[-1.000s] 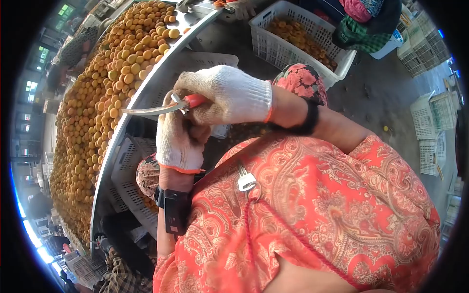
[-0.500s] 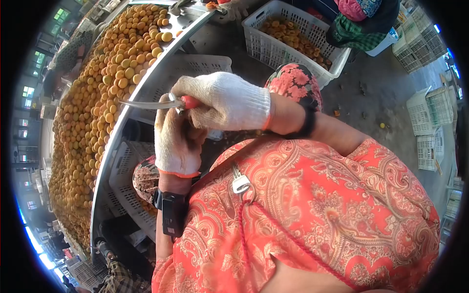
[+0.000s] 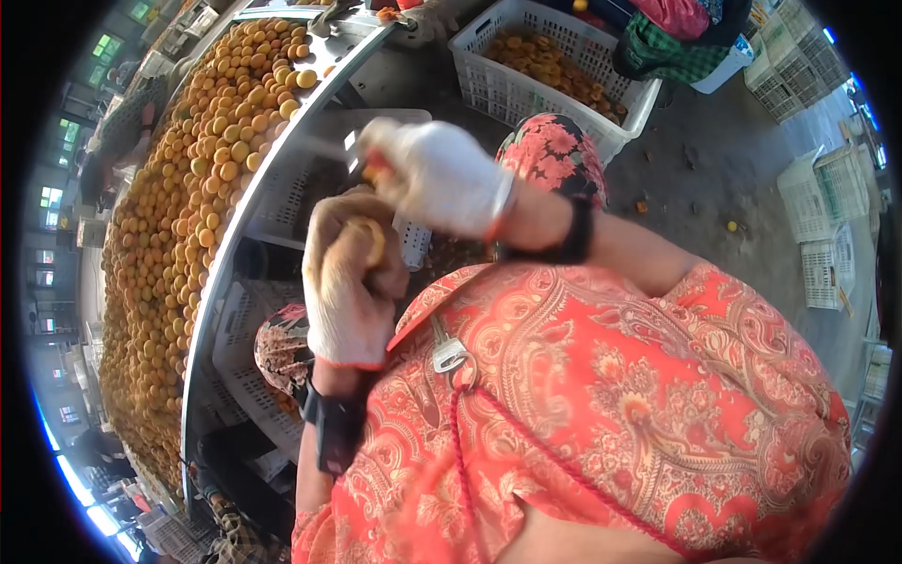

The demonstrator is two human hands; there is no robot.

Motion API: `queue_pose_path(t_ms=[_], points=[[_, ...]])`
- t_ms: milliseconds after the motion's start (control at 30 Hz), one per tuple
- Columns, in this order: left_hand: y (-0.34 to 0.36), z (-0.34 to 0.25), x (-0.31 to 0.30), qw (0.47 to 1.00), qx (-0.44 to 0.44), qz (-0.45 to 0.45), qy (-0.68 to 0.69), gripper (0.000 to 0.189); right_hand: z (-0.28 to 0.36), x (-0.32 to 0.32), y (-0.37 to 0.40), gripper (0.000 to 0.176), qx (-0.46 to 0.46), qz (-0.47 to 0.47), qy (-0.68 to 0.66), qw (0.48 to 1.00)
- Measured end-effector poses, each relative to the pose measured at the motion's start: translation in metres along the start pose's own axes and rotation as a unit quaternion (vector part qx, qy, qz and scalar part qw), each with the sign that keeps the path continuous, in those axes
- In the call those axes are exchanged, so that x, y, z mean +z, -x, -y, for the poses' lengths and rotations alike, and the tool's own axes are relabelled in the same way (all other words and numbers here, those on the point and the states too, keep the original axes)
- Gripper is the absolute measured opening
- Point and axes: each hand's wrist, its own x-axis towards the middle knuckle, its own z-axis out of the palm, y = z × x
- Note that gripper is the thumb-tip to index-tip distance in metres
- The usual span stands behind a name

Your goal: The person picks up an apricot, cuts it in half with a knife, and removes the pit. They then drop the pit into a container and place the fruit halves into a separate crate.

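Note:
My right hand [image 3: 437,179], in a white knitted glove and smeared by motion, is closed round the red handle of a knife [image 3: 376,160]. The blurred blade points left, towards the table edge. Just below it, my left hand [image 3: 348,273], in a stained white glove, has its fingers curled round an apricot [image 3: 378,242]. Only a thin yellow-orange part of the fruit shows between the fingers. Both hands are above crates, close in front of my body.
Many apricots [image 3: 178,226] lie heaped on a metal-edged table [image 3: 272,169] to the left. A white crate [image 3: 554,80] of cut fruit stands ahead, beside another person. More crates [image 3: 272,329] sit under the table edge; stacked crates [image 3: 822,216] stand at right.
My right hand has lifted up and away from the left with the knife. My left hand has turned, and a yellow-orange edge of apricot now shows in it. The view has shifted slightly.

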Motion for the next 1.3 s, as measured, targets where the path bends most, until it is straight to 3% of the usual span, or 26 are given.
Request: queue_pose_path(t_ms=[33, 167, 200, 267, 333, 400, 500, 567, 600, 667, 733, 800, 833, 1067, 1100, 1133, 1233, 1300], points=[[0.005, -0.006, 0.034, 0.994, 0.003, -0.097, -0.058, 0.031, -0.01, -0.005, 0.0, 0.018, 0.011, -0.006, -0.019, 1.0], [-0.004, -0.017, 0.011, 0.989, 0.051, -0.138, -0.021, 0.033, -0.024, 0.01, 0.002, 0.013, 0.022, -0.062, -0.118, 0.991], [-0.007, -0.02, -0.002, 0.988, 0.093, -0.121, 0.007, 0.037, -0.023, 0.004, 0.0, 0.013, 0.024, -0.067, -0.116, 0.991], [-0.011, -0.025, -0.016, 0.986, 0.089, -0.086, 0.109, 0.039, -0.017, -0.009, -0.004, 0.019, 0.146, -0.028, -0.256, 0.955], [-0.015, -0.021, -0.015, 0.984, 0.055, -0.094, 0.142, 0.038, -0.014, -0.007, -0.005, 0.019, 0.122, -0.034, -0.229, 0.965], [-0.024, -0.009, -0.033, 0.98, 0.004, -0.057, 0.19, 0.036, -0.005, -0.006, -0.005, 0.016, 0.123, -0.034, -0.345, 0.93], [-0.04, 0.006, -0.054, 0.961, -0.002, 0.018, 0.276, 0.038, -0.004, -0.002, -0.008, 0.013, 0.1, -0.041, -0.324, 0.94], [-0.045, 0.003, -0.028, 0.939, 0.043, -0.171, 0.296, 0.027, -0.005, 0.011, -0.007, 0.014, 0.045, -0.052, -0.274, 0.959], [-0.051, 0.005, -0.031, 0.939, 0.045, -0.17, 0.296, 0.027, 0.0, 0.012, -0.011, 0.02, -0.029, -0.065, -0.088, 0.994], [-0.062, 0.013, -0.037, 0.914, -0.008, -0.149, 0.376, 0.023, 0.004, 0.017, -0.006, 0.022, -0.036, -0.012, -0.014, 0.999], [-0.06, 0.013, -0.033, 0.911, -0.01, -0.182, 0.37, 0.022, 0.005, 0.016, -0.012, 0.022, -0.069, -0.034, -0.048, 0.996], [-0.056, 0.017, -0.041, 0.926, -0.02, -0.199, 0.32, 0.024, 0.006, 0.011, -0.017, 0.02, -0.009, -0.031, -0.127, 0.991], [-0.051, 0.016, -0.05, 0.925, -0.04, -0.094, 0.367, 0.026, 0.003, 0.012, -0.017, 0.019, 0.009, -0.043, -0.183, 0.982], [-0.037, 0.0, -0.035, 0.93, -0.043, -0.063, 0.359, 0.032, 0.012, -0.004, -0.034, 0.02, -0.002, -0.081, -0.259, 0.962], [-0.035, -0.003, -0.031, 0.941, -0.027, -0.057, 0.332, 0.034, 0.012, -0.011, -0.039, 0.02, 0.018, -0.067, -0.288, 0.955], [-0.032, -0.004, -0.028, 0.951, -0.011, -0.051, 0.304, 0.036, 0.026, -0.016, -0.043, 0.019, 0.023, -0.072, -0.397, 0.915], [-0.031, -0.004, -0.022, 0.969, 0.021, -0.043, 0.243, 0.046, 0.039, -0.032, -0.051, 0.023, 0.099, -0.06, -0.435, 0.893], [-0.028, -0.007, -0.016, 0.979, 0.026, -0.056, 0.192, 0.046, 0.044, -0.028, -0.06, 0.024, 0.107, -0.076, -0.619, 0.774]])
